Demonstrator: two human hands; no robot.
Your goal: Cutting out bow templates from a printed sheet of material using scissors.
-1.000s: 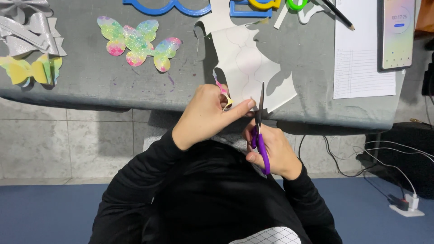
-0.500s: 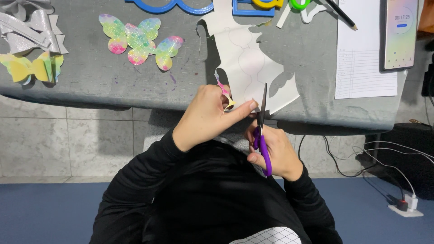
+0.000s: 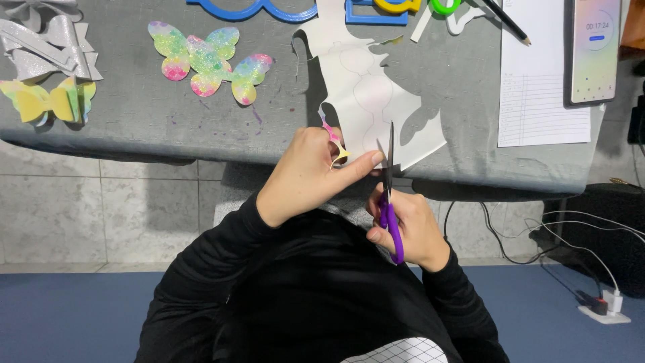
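Shift: barely any; scissors (image 3: 388,195) hold the same upright line, paper scrap (image 3: 334,142) turned slightly.
Left hand (image 3: 310,176): pinched on scrap, just off table edge (image 3: 201,149).
Right hand (image 3: 410,228): closed round purple handles, blades nearly together.
Technique: best to feed scrap into blades, short snips, thumb clear of the edge.

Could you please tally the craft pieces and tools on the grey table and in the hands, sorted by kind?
Rainbow glitter butterfly cutouts: 2
Folded bows, silver and yellow: 2
Purple-handled scissors in right hand: 1
White backing sheet held by left hand: 1
Black pencil: 1
Total: 7
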